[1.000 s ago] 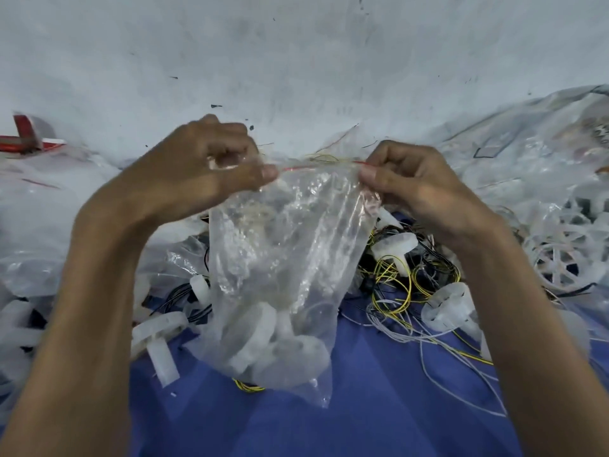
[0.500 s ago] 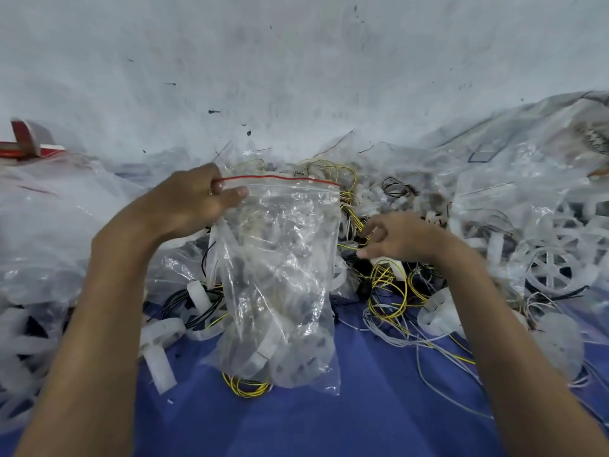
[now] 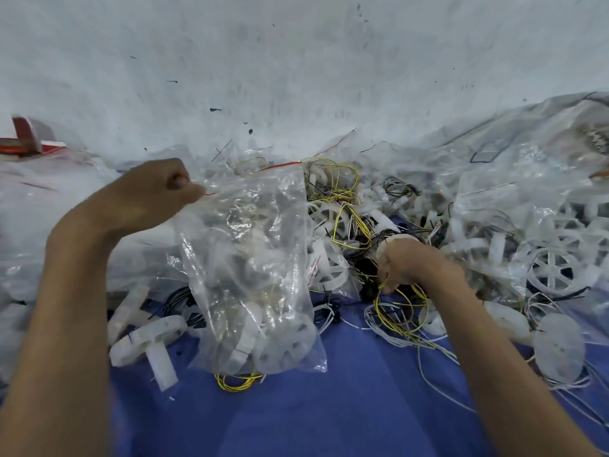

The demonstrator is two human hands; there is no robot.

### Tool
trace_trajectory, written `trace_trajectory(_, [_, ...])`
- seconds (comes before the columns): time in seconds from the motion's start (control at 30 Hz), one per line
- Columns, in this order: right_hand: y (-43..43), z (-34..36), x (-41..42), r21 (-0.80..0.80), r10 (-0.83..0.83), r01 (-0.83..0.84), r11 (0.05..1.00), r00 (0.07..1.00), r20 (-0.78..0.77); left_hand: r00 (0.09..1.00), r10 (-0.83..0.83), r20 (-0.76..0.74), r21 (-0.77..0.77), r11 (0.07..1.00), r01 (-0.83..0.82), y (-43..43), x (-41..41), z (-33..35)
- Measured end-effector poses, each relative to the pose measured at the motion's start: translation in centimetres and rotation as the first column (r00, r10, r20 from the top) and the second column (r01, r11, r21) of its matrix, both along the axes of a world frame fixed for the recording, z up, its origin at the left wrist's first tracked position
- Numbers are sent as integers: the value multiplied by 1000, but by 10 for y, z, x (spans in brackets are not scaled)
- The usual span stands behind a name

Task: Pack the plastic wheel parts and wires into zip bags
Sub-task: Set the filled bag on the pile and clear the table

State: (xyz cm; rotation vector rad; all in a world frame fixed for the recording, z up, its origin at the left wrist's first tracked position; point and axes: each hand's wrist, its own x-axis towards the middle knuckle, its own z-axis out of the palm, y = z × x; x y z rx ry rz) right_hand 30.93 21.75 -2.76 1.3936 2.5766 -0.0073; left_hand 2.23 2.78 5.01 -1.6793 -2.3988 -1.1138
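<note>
Blue surface under crinkly zip bag, round white wheels, yellow wires

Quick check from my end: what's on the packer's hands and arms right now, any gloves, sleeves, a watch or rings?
Nothing worn that shows. The left hand and right hand are bare, with no gloves and no rings visible. The left forearm and right forearm are uncovered down to the frame edge: no sleeves, watch, wristband or markings in view.
</note>
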Motion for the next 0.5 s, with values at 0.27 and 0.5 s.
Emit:
trace_trajectory(0.27, [-6,14,14,18,168,-167,986,975,-146,989,-146,9,-38,989,146,9,14,-4])
trace_trajectory(0.5, [-17,50,31,-287,29,-327,900,704,-710,942,-326,-79,25,944,329,18,42,-3])
